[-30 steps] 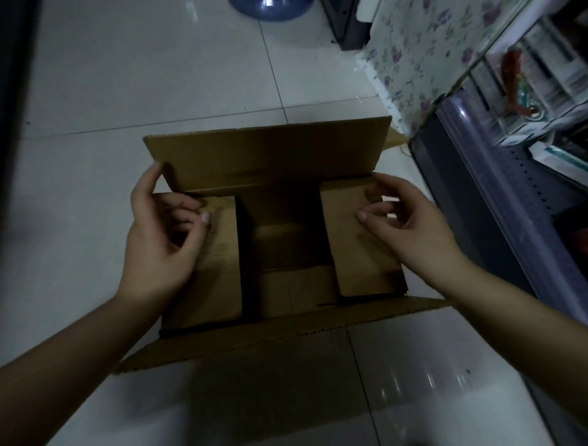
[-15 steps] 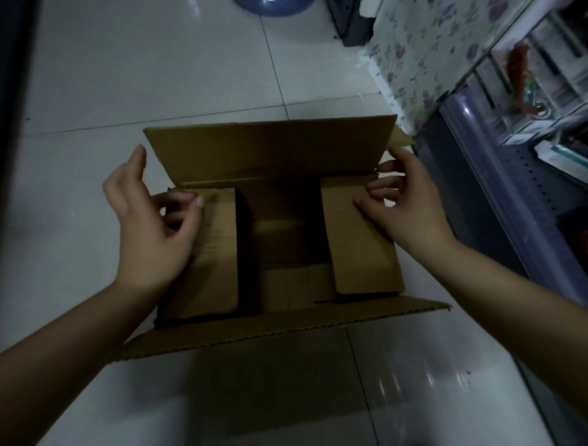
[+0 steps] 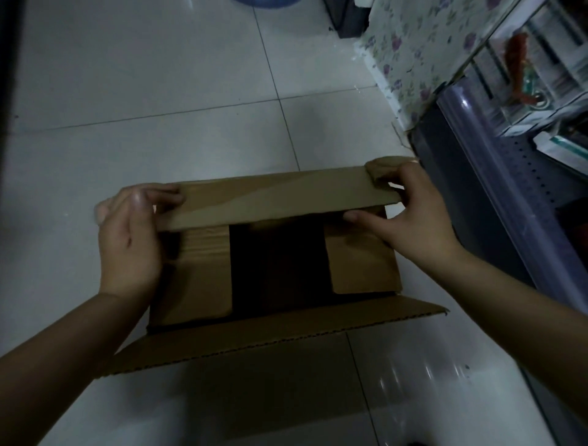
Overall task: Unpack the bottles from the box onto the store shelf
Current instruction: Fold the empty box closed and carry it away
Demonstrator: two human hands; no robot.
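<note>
Gripping far flap (image 3: 280, 197) of box (image 3: 197, 280): L hand (image 3: 130, 242) & R hand (image 3: 413, 219) pinch its ends.

Under you lies a floor of pale glossy tiles (image 3: 159, 79) crossed by thin grout lines, with glare spots low on your right. At the top edge you catch a slice of a rounded blue object (image 3: 264, 2), too cropped to identify. Just right of it stands a dark base or stand (image 3: 345, 16). Beside that hangs a white cloth with a purple flower print (image 3: 413, 47), draped down to the floor.
</note>
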